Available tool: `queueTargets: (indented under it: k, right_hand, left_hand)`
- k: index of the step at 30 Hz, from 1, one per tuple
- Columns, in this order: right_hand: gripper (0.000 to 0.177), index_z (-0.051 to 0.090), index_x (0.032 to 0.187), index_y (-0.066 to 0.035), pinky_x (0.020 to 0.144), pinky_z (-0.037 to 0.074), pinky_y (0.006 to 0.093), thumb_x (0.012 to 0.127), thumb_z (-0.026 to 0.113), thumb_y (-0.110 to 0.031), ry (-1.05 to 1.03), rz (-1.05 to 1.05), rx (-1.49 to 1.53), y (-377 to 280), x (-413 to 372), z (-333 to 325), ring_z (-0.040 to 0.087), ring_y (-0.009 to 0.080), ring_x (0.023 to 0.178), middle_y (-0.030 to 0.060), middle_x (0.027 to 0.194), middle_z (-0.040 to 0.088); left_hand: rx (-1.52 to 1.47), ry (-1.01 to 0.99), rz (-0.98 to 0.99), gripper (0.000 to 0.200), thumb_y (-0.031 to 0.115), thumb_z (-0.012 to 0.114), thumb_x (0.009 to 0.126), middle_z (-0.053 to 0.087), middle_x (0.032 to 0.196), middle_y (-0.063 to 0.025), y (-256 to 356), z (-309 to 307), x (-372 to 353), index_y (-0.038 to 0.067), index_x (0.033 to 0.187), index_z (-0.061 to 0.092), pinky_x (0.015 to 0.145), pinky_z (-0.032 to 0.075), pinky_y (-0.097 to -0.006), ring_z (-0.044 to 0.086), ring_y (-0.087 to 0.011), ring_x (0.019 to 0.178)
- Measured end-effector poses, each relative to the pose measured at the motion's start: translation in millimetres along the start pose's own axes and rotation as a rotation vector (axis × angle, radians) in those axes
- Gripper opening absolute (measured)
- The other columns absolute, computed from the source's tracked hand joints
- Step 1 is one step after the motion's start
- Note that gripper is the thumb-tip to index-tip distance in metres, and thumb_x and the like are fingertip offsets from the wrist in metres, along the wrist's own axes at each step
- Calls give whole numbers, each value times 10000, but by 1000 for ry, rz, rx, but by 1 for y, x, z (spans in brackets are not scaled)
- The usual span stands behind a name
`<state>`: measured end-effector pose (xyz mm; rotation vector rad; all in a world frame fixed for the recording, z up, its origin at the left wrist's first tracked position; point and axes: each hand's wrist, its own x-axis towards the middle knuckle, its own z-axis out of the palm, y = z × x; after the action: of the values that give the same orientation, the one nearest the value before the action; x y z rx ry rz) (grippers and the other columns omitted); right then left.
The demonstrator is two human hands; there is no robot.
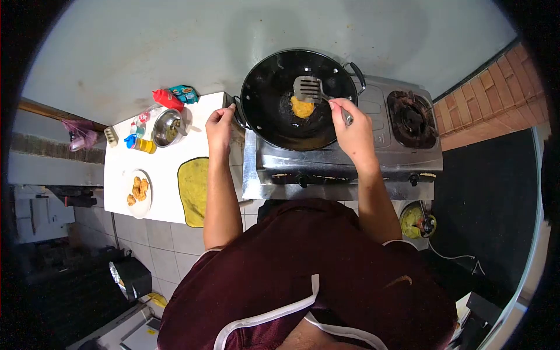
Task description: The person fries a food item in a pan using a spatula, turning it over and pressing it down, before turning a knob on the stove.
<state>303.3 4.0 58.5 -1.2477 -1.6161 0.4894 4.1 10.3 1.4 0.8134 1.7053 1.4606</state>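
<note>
A black wok [265,87] with two side handles sits on the left burner of a steel gas stove. My left hand [220,125] is closed at the wok's left handle, thumb and fingers pinched on it. A slotted metal turner [307,89] is gripped by its handle in my right hand [354,131]. Its blade is inside the wok, overlapping the upper edge of a golden fried piece of food [302,108]. A little oil glistens around the piece.
Left of the stove, a white table [125,169] holds a plate [139,211] of fried pieces, a metal bowl [158,133], a red bottle [168,100], a yellow bottle with a blue cap [141,144] and a yellow-green cloth [193,189]. A bare burner [412,118] is at the right.
</note>
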Motion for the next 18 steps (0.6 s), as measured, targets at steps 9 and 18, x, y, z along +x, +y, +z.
queueTargets:
  k: [9,18]
  right_hand:
    - [148,635,935,-16,699,500,361,886,593,-150,-44,-37,51,0,-5,11,645,349,811,177,874,662]
    - [193,639,936,-41,678,500,402,890,579,-218,50,6,-116,21,17,7,631,387,795,203,845,649]
  left_hand:
    - [-28,14,19,238,235,713,818,564,737,13,-1,2,-4,18,804,616,643,377,-212,466,-76,682]
    - [-4,25,1,236,232,713,815,574,752,6,0,2,-5,13,820,625,645,377,-217,467,-80,688]
